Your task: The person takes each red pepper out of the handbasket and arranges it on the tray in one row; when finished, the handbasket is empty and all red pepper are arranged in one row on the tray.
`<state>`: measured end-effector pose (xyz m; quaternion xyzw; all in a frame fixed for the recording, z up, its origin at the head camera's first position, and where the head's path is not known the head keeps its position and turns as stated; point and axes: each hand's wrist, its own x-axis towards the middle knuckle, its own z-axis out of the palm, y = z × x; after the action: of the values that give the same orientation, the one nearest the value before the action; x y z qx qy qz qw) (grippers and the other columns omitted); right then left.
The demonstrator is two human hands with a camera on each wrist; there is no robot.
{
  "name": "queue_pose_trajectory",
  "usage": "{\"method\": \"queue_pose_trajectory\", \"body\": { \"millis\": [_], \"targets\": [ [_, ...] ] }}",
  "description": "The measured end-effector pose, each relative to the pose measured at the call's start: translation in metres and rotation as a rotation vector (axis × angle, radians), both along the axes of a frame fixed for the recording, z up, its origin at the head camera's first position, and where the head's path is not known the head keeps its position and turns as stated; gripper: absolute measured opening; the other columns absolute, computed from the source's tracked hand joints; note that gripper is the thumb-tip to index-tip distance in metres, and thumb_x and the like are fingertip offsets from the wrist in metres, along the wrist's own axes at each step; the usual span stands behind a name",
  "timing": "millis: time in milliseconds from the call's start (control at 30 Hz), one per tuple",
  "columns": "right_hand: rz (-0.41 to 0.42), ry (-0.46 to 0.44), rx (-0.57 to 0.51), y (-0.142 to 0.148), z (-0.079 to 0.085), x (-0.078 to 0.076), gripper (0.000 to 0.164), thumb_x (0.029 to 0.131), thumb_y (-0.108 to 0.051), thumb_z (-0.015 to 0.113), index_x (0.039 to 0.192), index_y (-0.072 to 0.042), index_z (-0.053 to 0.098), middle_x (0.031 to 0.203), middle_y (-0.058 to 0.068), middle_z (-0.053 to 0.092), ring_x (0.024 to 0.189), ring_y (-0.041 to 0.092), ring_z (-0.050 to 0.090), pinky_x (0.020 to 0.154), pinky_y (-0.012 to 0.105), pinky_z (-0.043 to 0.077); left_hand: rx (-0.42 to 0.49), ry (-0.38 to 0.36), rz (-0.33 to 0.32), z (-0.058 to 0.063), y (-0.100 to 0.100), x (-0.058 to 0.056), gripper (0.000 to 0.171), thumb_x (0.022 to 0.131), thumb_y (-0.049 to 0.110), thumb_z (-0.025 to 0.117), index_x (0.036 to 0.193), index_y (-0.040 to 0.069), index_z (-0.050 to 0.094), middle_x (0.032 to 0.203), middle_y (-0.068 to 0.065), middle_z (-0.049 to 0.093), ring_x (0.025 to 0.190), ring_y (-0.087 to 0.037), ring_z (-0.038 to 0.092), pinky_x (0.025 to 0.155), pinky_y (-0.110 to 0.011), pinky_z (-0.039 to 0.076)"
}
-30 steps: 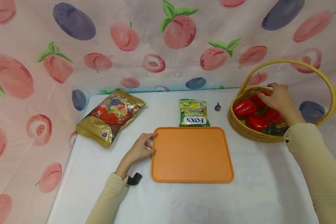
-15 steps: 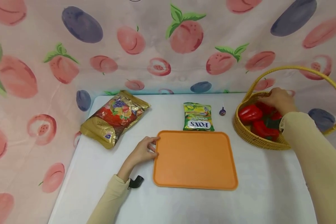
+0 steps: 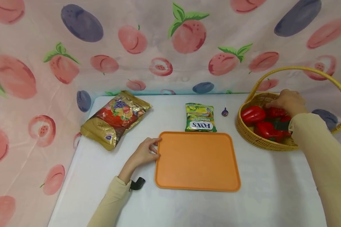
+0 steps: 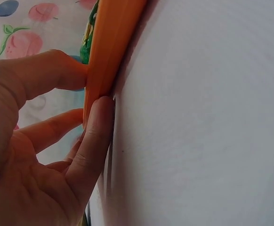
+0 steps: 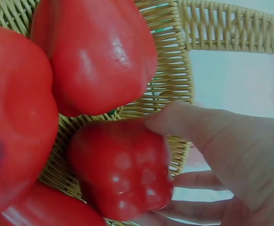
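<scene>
At the orange tray's [image 3: 197, 164] left side, the left hand [image 3: 143, 153] pinches the rim between thumb and fingertips. The left wrist view shows the thumb low against the tray edge and other fingertips [image 4: 76, 77] on its upper side. The right hand [image 3: 290, 102] reaches into the yellow wicker basket [image 3: 251, 138], under its tall handle. In the right wrist view it grips a glossy, lobed red bell pepper [image 5: 123, 169], thumb on one side and fingers curling round the other. Another red pepper [image 5: 99, 56] and a large red vegetable [image 5: 12, 117] lie beside it.
Behind the tray lies a green FOX'S candy bag [image 3: 200, 118], with a small purple-wrapped lollipop [image 3: 224, 112] to its right. A gold-and-red snack bag [image 3: 116, 119] lies at back left. A fruit-patterned cloth [image 3: 159, 37] hangs behind the white table [image 3: 187, 208].
The right hand has shifted over the basket's contents, and red and dark green vegetables there have moved slightly. The left hand stays at the tray's rim. The head view has shifted a little.
</scene>
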<state>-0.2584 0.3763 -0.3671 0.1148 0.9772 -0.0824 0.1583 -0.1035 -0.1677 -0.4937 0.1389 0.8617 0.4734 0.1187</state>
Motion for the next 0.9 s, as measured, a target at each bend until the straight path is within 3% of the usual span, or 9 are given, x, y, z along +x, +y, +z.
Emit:
{"method": "queue_pose_trajectory", "body": {
  "millis": [233, 467, 600, 667, 800, 900],
  "targets": [
    [0.014, 0.073, -0.015, 0.002, 0.006, 0.013, 0.069, 0.086, -0.054, 0.063, 0.103, 0.012, 0.051, 0.099, 0.034, 0.053, 0.096, 0.052, 0.049, 0.08, 0.063, 0.041, 0.006, -0.005, -0.006, -0.002, 0.0, 0.0, 0.065, 0.074, -0.004, 0.076, 0.136, -0.003, 0.055, 0.105, -0.014, 0.056, 0.079, -0.016, 0.067, 0.072, -0.025, 0.052],
    [0.0, 0.202, -0.115, -0.003, 0.006, 0.029, 0.085, 0.09, -0.055, 0.058, 0.128, 0.018, 0.039, 0.123, 0.041, 0.043, 0.11, 0.057, 0.042, 0.092, 0.065, 0.036, 0.014, 0.002, 0.0, -0.003, -0.001, 0.001, 0.065, 0.073, -0.005, 0.076, 0.135, -0.004, 0.055, 0.105, -0.016, 0.056, 0.078, -0.018, 0.067, 0.069, -0.024, 0.052],
    [-0.074, 0.272, -0.261, -0.008, 0.005, 0.042, 0.087, 0.09, -0.052, 0.061, 0.135, 0.018, 0.035, 0.128, 0.042, 0.041, 0.114, 0.056, 0.04, 0.097, 0.063, 0.035, 0.002, 0.0, -0.001, -0.003, -0.002, 0.001, 0.065, 0.074, -0.004, 0.076, 0.136, -0.003, 0.055, 0.105, -0.015, 0.056, 0.078, -0.017, 0.067, 0.07, -0.025, 0.052],
    [-0.138, 0.278, -0.359, -0.01, 0.005, 0.048, 0.09, 0.089, -0.052, 0.062, 0.141, 0.014, 0.031, 0.135, 0.041, 0.037, 0.118, 0.055, 0.041, 0.096, 0.059, 0.041, -0.004, -0.004, -0.003, -0.003, -0.001, 0.0, 0.066, 0.074, -0.003, 0.076, 0.136, -0.002, 0.055, 0.106, -0.014, 0.056, 0.079, -0.016, 0.067, 0.072, -0.026, 0.052],
    [-0.258, 0.267, -0.623, -0.016, 0.008, 0.062, 0.097, 0.09, -0.047, 0.064, 0.154, 0.005, 0.012, 0.156, 0.034, 0.012, 0.13, 0.05, 0.04, 0.087, 0.049, 0.052, -0.009, -0.009, -0.009, -0.003, -0.001, 0.0, 0.066, 0.075, -0.002, 0.077, 0.137, -0.001, 0.054, 0.106, -0.014, 0.056, 0.079, -0.016, 0.067, 0.073, -0.027, 0.052],
    [-0.294, 0.255, -0.778, -0.018, 0.009, 0.073, 0.1, 0.092, -0.043, 0.064, 0.157, -0.003, 0.001, 0.16, 0.028, 0.003, 0.119, 0.035, 0.056, 0.079, 0.039, 0.055, -0.004, -0.007, -0.012, -0.003, 0.0, 0.001, 0.067, 0.075, -0.002, 0.076, 0.137, -0.001, 0.054, 0.107, -0.014, 0.056, 0.08, -0.017, 0.067, 0.072, -0.028, 0.052]
  ]
}}
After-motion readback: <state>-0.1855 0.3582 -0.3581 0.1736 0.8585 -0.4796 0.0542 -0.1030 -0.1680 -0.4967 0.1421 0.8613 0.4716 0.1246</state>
